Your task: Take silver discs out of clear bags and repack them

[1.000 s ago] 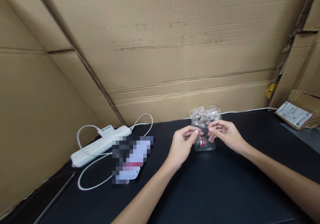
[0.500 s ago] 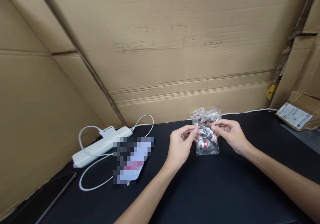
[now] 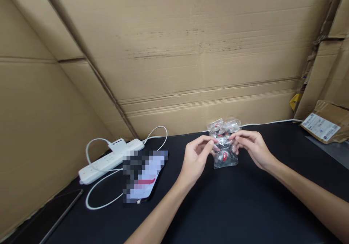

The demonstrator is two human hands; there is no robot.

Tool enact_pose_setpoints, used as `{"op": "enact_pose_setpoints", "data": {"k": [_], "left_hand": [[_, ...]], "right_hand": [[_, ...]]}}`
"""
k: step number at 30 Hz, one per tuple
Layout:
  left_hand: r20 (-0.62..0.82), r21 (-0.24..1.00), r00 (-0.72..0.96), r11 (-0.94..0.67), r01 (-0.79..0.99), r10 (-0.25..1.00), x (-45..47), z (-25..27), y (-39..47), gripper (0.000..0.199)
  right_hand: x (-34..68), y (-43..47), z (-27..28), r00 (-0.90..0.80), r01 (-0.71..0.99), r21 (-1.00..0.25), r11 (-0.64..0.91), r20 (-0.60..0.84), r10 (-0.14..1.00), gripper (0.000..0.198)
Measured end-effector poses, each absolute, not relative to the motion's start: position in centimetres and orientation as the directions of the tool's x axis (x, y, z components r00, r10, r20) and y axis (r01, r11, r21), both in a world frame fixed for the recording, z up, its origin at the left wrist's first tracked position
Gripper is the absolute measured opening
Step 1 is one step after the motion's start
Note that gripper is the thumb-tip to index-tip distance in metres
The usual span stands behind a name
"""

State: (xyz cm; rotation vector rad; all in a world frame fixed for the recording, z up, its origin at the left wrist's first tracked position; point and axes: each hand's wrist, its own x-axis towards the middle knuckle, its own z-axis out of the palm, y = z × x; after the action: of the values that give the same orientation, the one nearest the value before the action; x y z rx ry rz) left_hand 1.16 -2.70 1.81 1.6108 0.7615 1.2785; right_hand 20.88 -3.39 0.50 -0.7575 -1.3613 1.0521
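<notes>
Several small clear plastic bags lie bunched toward the back of the black table, each with a round, dark and silvery piece and something red inside. My left hand [image 3: 196,157] has its thumb and fingertips closed at the left side of the nearest plastic bag [image 3: 225,159]. At that bag's right side, my right hand [image 3: 255,147] pinches the upper edge, its other fingers curled below. Behind the fingertips sit further plastic bags [image 3: 216,125], touching one another. Glare on the plastic hides what exactly the round pieces are.
On the left stand a white power strip [image 3: 95,169] with looping white cables and a phone [image 3: 148,184] with a blurred screen. A dark flat device [image 3: 57,215] lies at the lower left. Cardboard walls [image 3: 204,62] enclose the table; a labelled cardboard package [image 3: 321,127] rests at right.
Both hands stay at the nearest bag, with small finger shifts. The right thumb has lifted slightly, and the nearest bag's front has tilted a little.
</notes>
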Motion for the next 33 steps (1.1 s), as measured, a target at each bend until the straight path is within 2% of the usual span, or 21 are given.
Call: {"op": "enact_pose_setpoints", "data": {"k": [8, 13, 16, 18, 21, 25, 29, 33], "left_hand": [[0.379, 0.923, 0.242, -0.382, -0.036, 0.893, 1.7, 1.2, -2.7, 0.012], [0.385, 0.920, 0.304, -0.388, -0.051, 0.871, 1.9, 0.9, -3.2, 0.021], [0.382, 0.920, 0.321, -0.390, -0.040, 0.867, 2.0, 0.9, -3.3, 0.027], [0.380, 0.916, 0.323, -0.401, -0.004, 0.867, 1.9, 0.8, -3.2, 0.030], [0.351, 0.900, 0.360, -0.418, 0.126, 0.864, 1.8, 0.8, -3.1, 0.021], [0.345, 0.837, 0.417, -0.477, 0.268, 0.841, 1.3, 1.1, -3.1, 0.028], [0.417, 0.674, 0.473, -0.613, 0.412, 0.776, 0.8, 2.1, -3.0, 0.025], [0.443, 0.581, 0.529, -0.681, 0.446, 0.724, 0.1, 2.5, -2.6, 0.025]], "right_hand": [[20.6, -3.0, 0.1, -0.030, 0.009, -0.893, 0.450, 0.449, 0.893, 0.030], [20.3, -3.0, -0.5, -0.203, 0.127, -0.885, 0.449, 0.419, 0.885, 0.024], [20.2, -3.2, -0.4, -0.220, 0.133, -0.887, 0.441, 0.408, 0.886, 0.024], [20.1, -3.4, -0.3, -0.204, 0.139, -0.881, 0.453, 0.422, 0.883, 0.023], [20.1, -3.4, -0.3, -0.207, 0.167, -0.865, 0.474, 0.439, 0.874, 0.022], [20.2, -3.3, -0.6, -0.212, 0.147, -0.877, 0.457, 0.424, 0.881, 0.021], [20.6, -2.9, -0.9, -0.232, 0.116, -0.907, 0.406, 0.372, 0.899, 0.020], [21.1, -2.5, -1.1, -0.273, 0.104, -0.933, 0.345, 0.307, 0.912, 0.020]]}}
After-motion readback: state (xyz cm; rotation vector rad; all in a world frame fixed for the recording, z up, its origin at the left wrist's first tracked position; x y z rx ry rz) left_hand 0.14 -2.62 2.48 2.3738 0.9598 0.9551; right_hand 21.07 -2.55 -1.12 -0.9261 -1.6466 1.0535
